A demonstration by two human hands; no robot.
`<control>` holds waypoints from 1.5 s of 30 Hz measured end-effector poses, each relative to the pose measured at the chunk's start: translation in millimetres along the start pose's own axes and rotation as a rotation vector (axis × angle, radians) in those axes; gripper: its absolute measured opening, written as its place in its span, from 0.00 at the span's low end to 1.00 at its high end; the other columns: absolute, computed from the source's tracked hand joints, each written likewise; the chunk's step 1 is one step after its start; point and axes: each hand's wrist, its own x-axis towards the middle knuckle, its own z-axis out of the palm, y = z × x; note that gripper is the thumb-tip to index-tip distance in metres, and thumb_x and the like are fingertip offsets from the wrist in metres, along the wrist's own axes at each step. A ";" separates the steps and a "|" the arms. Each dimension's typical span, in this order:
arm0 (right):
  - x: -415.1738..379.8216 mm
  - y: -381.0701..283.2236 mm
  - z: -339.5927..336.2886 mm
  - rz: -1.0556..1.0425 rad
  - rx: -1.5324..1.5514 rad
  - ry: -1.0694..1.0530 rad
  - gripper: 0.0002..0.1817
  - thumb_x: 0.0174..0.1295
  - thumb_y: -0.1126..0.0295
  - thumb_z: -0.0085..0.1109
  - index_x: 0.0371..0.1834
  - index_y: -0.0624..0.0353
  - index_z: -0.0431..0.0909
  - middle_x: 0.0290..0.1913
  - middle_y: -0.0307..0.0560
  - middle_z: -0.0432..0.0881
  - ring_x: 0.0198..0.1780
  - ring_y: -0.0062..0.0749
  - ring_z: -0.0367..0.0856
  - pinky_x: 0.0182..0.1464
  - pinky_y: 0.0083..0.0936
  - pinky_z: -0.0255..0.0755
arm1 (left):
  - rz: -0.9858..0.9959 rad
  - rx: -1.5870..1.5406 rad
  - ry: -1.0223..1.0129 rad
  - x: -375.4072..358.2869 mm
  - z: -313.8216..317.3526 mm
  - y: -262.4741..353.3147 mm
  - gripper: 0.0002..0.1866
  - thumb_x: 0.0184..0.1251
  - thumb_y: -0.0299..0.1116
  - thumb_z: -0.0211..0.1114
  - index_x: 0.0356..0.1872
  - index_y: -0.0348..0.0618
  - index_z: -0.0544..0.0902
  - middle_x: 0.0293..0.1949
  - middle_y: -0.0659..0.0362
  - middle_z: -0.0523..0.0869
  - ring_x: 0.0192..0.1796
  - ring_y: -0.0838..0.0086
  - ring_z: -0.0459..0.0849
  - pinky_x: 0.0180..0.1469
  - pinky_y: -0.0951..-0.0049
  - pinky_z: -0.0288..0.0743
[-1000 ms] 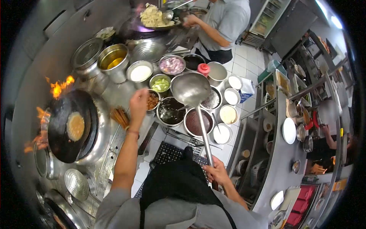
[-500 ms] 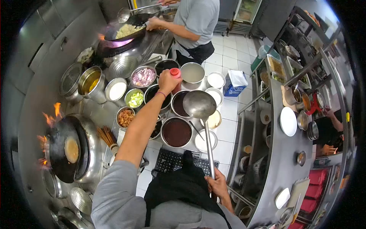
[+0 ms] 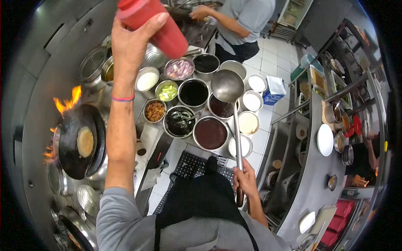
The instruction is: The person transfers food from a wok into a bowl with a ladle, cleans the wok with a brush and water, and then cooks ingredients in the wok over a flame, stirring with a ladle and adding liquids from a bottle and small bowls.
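High at the top of the head view, my left hand [image 3: 130, 46] is closed round a red squeeze bottle [image 3: 161, 31], which is tilted. My right hand [image 3: 245, 179], near my apron, grips the handle of a long steel ladle [image 3: 227, 85]. The ladle's bowl hangs over the sauce containers, above a pot of dark sauce [image 3: 222, 107]. To the left, a black wok [image 3: 71, 144] sits over flames with a round, pale brown food piece [image 3: 85, 142] in it.
Pots of dark red sauce [image 3: 210, 133], black sauce [image 3: 193, 92], chopped onion [image 3: 180, 69], green vegetable pieces [image 3: 168, 91] and brown bits [image 3: 155, 111] stand close together ahead. A co-worker [image 3: 240, 25] stands beyond them. A steel counter [image 3: 299, 175] with plates runs along the right.
My left hand has lifted the red squeeze bottle from among the pots, up and to the left. The ladle has shifted slightly right and up in my right hand.
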 end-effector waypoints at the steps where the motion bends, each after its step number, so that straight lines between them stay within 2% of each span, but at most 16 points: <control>1: 7.3 -6.5 6.7 -0.026 -0.042 -0.031 0.29 0.68 0.76 0.54 0.72 0.62 0.60 0.17 0.33 0.68 0.13 0.16 0.66 0.13 0.17 0.64 | -0.037 0.083 -0.064 -8.7 -15.2 9.5 0.24 0.52 0.36 0.79 0.47 0.36 0.80 0.40 0.59 0.86 0.41 0.76 0.84 0.48 0.73 0.78; 2: 12.6 -11.7 13.6 -0.051 -0.082 -0.059 0.29 0.68 0.75 0.53 0.72 0.61 0.60 0.18 0.34 0.69 0.13 0.16 0.66 0.13 0.17 0.64 | -0.046 0.089 -0.057 -24.2 -28.5 15.6 0.24 0.52 0.36 0.79 0.47 0.36 0.80 0.40 0.59 0.86 0.41 0.76 0.84 0.48 0.73 0.78; 4: 25.3 -13.8 26.5 -0.044 -0.117 -0.072 0.28 0.69 0.74 0.53 0.72 0.61 0.60 0.19 0.34 0.70 0.13 0.16 0.66 0.14 0.17 0.64 | -0.169 0.317 -0.045 -66.9 -51.7 20.8 0.32 0.53 0.34 0.77 0.58 0.36 0.74 0.47 0.57 0.83 0.48 0.73 0.81 0.54 0.71 0.75; 8: 57.3 3.8 45.1 -0.115 -0.266 -0.066 0.27 0.69 0.72 0.54 0.71 0.62 0.62 0.23 0.35 0.72 0.13 0.16 0.67 0.14 0.16 0.63 | -0.422 0.312 0.102 -167.7 -102.7 19.1 0.34 0.50 0.32 0.78 0.59 0.35 0.74 0.48 0.57 0.83 0.49 0.73 0.81 0.55 0.70 0.75; 10: 62.0 0.3 57.5 -0.123 -0.299 -0.023 0.27 0.68 0.73 0.54 0.71 0.62 0.63 0.20 0.34 0.70 0.13 0.15 0.66 0.15 0.16 0.62 | -0.500 0.388 0.182 -215.6 -131.9 18.5 0.34 0.47 0.27 0.80 0.57 0.35 0.74 0.51 0.55 0.82 0.50 0.71 0.82 0.55 0.69 0.76; 13: 68.7 -0.6 66.6 -0.121 -0.376 -0.062 0.26 0.68 0.73 0.54 0.70 0.58 0.66 0.21 0.36 0.71 0.13 0.17 0.68 0.14 0.17 0.63 | -0.540 0.486 0.264 -261.7 -164.7 42.5 0.32 0.48 0.26 0.79 0.56 0.35 0.75 0.49 0.55 0.83 0.49 0.71 0.82 0.55 0.69 0.76; 17: 67.6 -2.6 76.0 -0.116 -0.370 -0.060 0.27 0.68 0.74 0.54 0.71 0.61 0.63 0.21 0.35 0.72 0.13 0.16 0.66 0.14 0.18 0.61 | -0.652 0.498 0.401 -306.9 -209.3 75.8 0.30 0.50 0.26 0.78 0.55 0.35 0.75 0.48 0.55 0.83 0.49 0.72 0.82 0.54 0.70 0.76; 19: 67.7 -2.8 79.1 -0.096 -0.321 -0.050 0.22 0.68 0.73 0.53 0.66 0.59 0.69 0.20 0.34 0.70 0.13 0.16 0.66 0.14 0.17 0.61 | -0.664 0.522 0.448 -325.1 -229.8 89.2 0.30 0.50 0.26 0.78 0.55 0.34 0.75 0.48 0.55 0.82 0.48 0.72 0.82 0.54 0.70 0.76; 26: 68.3 -5.9 80.2 -0.046 -0.151 -0.053 0.18 0.69 0.72 0.53 0.61 0.61 0.71 0.21 0.34 0.70 0.13 0.16 0.66 0.12 0.17 0.62 | -0.628 0.625 0.653 -359.2 -262.1 113.5 0.31 0.52 0.24 0.77 0.58 0.33 0.73 0.49 0.56 0.82 0.48 0.72 0.81 0.55 0.70 0.75; 27: 66.1 -9.3 83.6 -0.073 -0.108 -0.038 0.13 0.68 0.71 0.54 0.53 0.64 0.72 0.21 0.36 0.72 0.10 0.17 0.66 0.09 0.18 0.63 | -0.646 0.629 0.667 -360.7 -263.1 116.0 0.31 0.53 0.24 0.76 0.59 0.33 0.73 0.49 0.55 0.82 0.49 0.72 0.80 0.56 0.70 0.74; 32: 56.6 -20.4 87.2 -0.072 -0.032 -0.006 0.14 0.68 0.73 0.53 0.56 0.63 0.73 0.21 0.34 0.70 0.12 0.16 0.65 0.10 0.18 0.62 | -0.640 0.627 0.682 -371.9 -276.3 124.6 0.32 0.51 0.26 0.77 0.59 0.34 0.73 0.49 0.55 0.82 0.49 0.72 0.80 0.55 0.71 0.74; 34: 54.1 -23.6 87.3 -0.077 -0.005 -0.013 0.13 0.68 0.73 0.53 0.53 0.63 0.73 0.21 0.35 0.71 0.12 0.16 0.65 0.09 0.18 0.62 | -0.657 0.619 0.687 -373.3 -276.3 131.1 0.33 0.51 0.27 0.78 0.58 0.34 0.73 0.49 0.54 0.81 0.49 0.72 0.80 0.55 0.71 0.74; 36: 50.7 -26.7 90.3 -0.076 0.016 -0.006 0.07 0.67 0.73 0.54 0.46 0.62 0.73 0.22 0.36 0.72 0.12 0.17 0.65 0.09 0.19 0.62 | -0.632 0.654 0.738 -370.9 -274.2 137.2 0.32 0.50 0.28 0.79 0.57 0.35 0.74 0.48 0.55 0.82 0.48 0.71 0.81 0.54 0.71 0.75; 39: 47.3 -30.5 96.7 -0.084 -0.052 0.004 0.06 0.67 0.73 0.54 0.44 0.61 0.73 0.22 0.36 0.72 0.12 0.18 0.64 0.10 0.19 0.62 | -0.653 0.614 0.760 -383.3 -286.6 145.2 0.31 0.50 0.29 0.79 0.56 0.35 0.75 0.46 0.56 0.83 0.46 0.72 0.81 0.53 0.71 0.75; 44: 39.7 -43.1 136.4 -0.107 -0.095 -0.110 0.11 0.66 0.71 0.56 0.48 0.64 0.72 0.20 0.36 0.72 0.10 0.16 0.63 0.07 0.17 0.59 | -0.588 0.626 0.825 -384.3 -289.3 171.0 0.28 0.48 0.28 0.80 0.52 0.37 0.76 0.44 0.57 0.83 0.45 0.73 0.82 0.51 0.71 0.76; 45: 46.4 -38.5 141.4 -0.130 -0.045 -0.253 0.15 0.66 0.69 0.57 0.52 0.65 0.71 0.20 0.36 0.72 0.10 0.17 0.64 0.07 0.17 0.60 | -0.585 0.619 0.839 -385.0 -289.8 176.2 0.29 0.48 0.28 0.80 0.51 0.37 0.76 0.44 0.58 0.83 0.45 0.74 0.82 0.51 0.71 0.76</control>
